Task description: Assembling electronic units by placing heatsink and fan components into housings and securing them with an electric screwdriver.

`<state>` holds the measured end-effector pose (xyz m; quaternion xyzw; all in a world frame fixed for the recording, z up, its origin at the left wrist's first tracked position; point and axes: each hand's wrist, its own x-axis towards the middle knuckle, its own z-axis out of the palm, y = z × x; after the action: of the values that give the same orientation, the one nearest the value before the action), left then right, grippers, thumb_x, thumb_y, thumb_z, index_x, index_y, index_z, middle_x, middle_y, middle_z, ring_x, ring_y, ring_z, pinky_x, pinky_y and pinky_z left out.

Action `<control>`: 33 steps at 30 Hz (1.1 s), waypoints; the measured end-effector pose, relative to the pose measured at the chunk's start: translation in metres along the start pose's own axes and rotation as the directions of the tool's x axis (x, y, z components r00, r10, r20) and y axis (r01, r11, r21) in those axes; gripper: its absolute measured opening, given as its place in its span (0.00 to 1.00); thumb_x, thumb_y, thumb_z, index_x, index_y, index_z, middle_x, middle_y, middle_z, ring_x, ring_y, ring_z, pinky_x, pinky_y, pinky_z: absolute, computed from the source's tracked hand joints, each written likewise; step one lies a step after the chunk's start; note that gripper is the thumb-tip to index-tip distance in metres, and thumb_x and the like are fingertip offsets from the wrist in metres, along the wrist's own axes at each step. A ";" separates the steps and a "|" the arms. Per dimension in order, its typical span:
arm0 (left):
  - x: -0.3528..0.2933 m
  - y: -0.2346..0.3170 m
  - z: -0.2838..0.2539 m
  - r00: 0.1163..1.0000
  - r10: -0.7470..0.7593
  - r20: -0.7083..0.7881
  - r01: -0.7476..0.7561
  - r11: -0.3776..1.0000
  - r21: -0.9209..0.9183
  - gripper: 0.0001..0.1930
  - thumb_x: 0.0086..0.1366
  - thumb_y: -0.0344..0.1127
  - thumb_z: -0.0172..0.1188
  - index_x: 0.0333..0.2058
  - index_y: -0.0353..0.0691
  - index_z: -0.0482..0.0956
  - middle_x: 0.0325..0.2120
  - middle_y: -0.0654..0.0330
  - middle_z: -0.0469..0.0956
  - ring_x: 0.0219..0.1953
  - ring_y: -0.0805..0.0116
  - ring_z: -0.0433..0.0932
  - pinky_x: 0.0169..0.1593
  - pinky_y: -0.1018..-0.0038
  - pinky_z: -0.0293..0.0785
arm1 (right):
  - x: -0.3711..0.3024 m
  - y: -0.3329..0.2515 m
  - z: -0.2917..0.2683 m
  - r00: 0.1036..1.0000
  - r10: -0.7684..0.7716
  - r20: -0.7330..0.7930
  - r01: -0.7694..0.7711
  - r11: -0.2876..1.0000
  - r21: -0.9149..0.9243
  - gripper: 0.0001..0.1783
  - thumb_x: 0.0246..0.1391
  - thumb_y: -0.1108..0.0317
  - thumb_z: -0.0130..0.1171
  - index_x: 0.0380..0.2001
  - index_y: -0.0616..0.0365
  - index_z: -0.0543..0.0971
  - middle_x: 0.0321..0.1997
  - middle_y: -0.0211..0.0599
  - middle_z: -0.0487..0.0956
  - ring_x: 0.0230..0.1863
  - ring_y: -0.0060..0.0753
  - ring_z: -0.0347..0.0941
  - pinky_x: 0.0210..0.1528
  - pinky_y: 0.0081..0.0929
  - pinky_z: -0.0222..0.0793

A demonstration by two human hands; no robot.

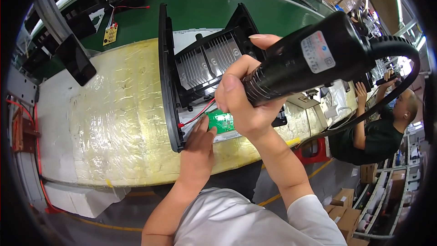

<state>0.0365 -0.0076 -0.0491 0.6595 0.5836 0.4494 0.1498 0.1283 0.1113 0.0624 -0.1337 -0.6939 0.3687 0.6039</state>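
Note:
My right hand (248, 102) is wrapped round a large black electric screwdriver (291, 64) with a pale label and a thick cable. The screwdriver's tip is hidden behind the hand. Below it, a green circuit board (220, 122) lies inside a black plastic housing (169, 82). My left hand (199, 143) holds the board's near left edge between thumb and fingers. A red and black wire pair (200, 115) runs past the left fingertips. Farther back in the housing sits a finned metal heat sink (209, 61).
The foam-like worktop (114, 109) is wrapped in clear and yellow film. On its left a dark flat panel (76, 60) leans by a metal post. A yellow board with wires (110, 34) lies on the green bench (191, 4). At right, another person (378, 123) works.

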 end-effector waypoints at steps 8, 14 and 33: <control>0.003 0.003 -0.003 1.000 -0.016 0.025 0.016 1.000 -0.015 0.13 0.58 0.15 0.58 0.43 0.29 0.78 0.55 0.40 0.75 0.58 0.44 0.75 0.59 0.58 0.74 | 0.001 0.002 0.004 0.997 0.077 -0.023 -0.076 0.996 0.055 0.29 0.59 0.82 0.56 0.59 0.62 0.55 0.22 0.35 0.72 0.16 0.21 0.68 0.19 0.20 0.67; 0.002 0.005 -0.006 0.997 -0.054 0.062 0.057 0.997 -0.050 0.12 0.60 0.16 0.58 0.43 0.28 0.78 0.55 0.37 0.74 0.57 0.40 0.75 0.58 0.57 0.74 | 0.005 0.005 0.008 0.987 0.153 -0.048 -0.151 0.987 0.045 0.27 0.54 0.82 0.60 0.55 0.64 0.61 0.22 0.32 0.75 0.18 0.17 0.69 0.20 0.16 0.65; 0.019 0.010 0.002 0.998 -0.050 -0.029 0.050 0.999 0.008 0.08 0.62 0.17 0.59 0.40 0.28 0.81 0.55 0.41 0.77 0.46 0.45 0.82 0.47 0.64 0.80 | 0.039 -0.107 -0.156 0.812 -0.258 -0.524 0.216 0.966 -0.140 0.21 0.65 0.70 0.50 0.60 0.57 0.66 0.26 0.30 0.65 0.17 0.22 0.60 0.18 0.27 0.60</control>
<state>0.0429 0.0075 -0.0350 0.6390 0.6039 0.4523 0.1498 0.2932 0.1166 0.1625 -0.1662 -0.5207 0.2124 0.8100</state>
